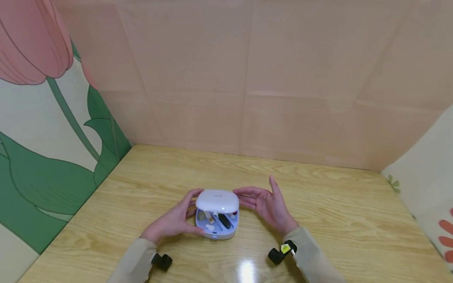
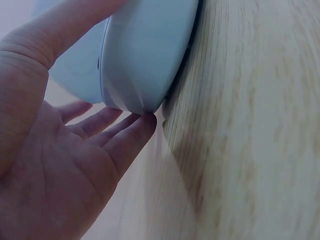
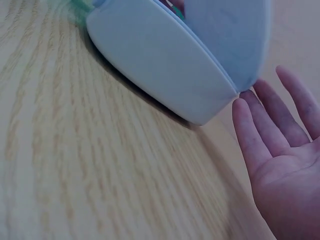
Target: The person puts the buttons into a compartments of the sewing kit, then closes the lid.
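A small storage box with a pale blue base and a white hinged lid stands on the table, its lid raised partway. Inside show a dark oblong item, a small item with a metal end like a USB plug and a grey-green round piece. My left hand grips the box's left side, thumb at the front corner and fingers at the back. Straight fingers of my right hand reach the back right corner, fingertips right at the lid's hinge side in the right wrist view.
The wood-grain table meets a plain pinkish cloth backdrop behind. On the left hangs a tulip-printed panel, and a pale flowered panel borders the right. Black camera mounts sit at both wrists.
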{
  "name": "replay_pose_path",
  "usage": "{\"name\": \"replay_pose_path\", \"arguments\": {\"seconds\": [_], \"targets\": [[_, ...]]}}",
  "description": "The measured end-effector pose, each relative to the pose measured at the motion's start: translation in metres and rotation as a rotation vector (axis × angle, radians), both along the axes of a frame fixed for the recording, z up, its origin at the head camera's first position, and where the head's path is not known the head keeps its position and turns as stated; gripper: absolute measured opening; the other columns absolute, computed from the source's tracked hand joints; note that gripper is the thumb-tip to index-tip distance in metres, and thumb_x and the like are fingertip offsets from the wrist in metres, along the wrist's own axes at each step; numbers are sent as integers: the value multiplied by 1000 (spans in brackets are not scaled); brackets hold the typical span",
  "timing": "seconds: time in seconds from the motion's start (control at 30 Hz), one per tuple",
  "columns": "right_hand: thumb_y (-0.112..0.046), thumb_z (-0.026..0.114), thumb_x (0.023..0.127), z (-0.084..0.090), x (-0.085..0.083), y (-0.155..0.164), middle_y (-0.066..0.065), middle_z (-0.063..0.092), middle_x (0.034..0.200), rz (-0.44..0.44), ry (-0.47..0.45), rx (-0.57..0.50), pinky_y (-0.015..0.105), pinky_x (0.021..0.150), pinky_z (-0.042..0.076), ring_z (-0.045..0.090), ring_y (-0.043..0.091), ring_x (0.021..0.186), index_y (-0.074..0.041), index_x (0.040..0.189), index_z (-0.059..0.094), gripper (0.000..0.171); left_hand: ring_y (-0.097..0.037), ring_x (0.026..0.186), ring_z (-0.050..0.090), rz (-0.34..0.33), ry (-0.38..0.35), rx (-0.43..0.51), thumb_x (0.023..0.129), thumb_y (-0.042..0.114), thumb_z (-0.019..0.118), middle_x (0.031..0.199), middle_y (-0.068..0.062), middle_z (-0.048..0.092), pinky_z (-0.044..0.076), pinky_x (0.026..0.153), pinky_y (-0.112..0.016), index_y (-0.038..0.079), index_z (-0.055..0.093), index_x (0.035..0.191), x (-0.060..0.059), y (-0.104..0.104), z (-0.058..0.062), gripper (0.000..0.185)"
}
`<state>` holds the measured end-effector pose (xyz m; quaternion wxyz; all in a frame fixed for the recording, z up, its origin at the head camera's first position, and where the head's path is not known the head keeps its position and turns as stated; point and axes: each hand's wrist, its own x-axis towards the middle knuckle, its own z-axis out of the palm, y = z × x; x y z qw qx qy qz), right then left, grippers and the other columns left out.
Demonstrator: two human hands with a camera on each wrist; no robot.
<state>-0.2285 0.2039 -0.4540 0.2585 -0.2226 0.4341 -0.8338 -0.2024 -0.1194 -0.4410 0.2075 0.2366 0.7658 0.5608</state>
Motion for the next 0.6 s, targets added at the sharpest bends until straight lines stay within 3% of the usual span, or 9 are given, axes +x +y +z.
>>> {"name": "replay_pose_path", "arguments": {"seconds": [0.27,0.47,0.6], "targets": [[-71,10,92,-4,0,1,32,34,143,-8,-60,-8,53,114,18,31,42,134,11,142,31,98,-20,138,27,-9,21,0,65,21,89,149,0,26,32,110,-29,29,23,145,-1,1,-1,104],[-60,6,98,-3,1,0,33,35,142,-16,3,31,53,113,22,34,41,133,11,142,31,87,-21,138,26,-36,60,19,66,17,88,150,2,24,31,111,-31,23,23,149,-2,1,1,105],[-51,9,102,0,4,-1,34,35,141,-40,29,73,51,112,25,36,40,132,12,140,33,77,-22,138,27,-53,101,7,67,18,88,149,4,25,31,111,-35,25,29,148,-2,1,2,101]]}}
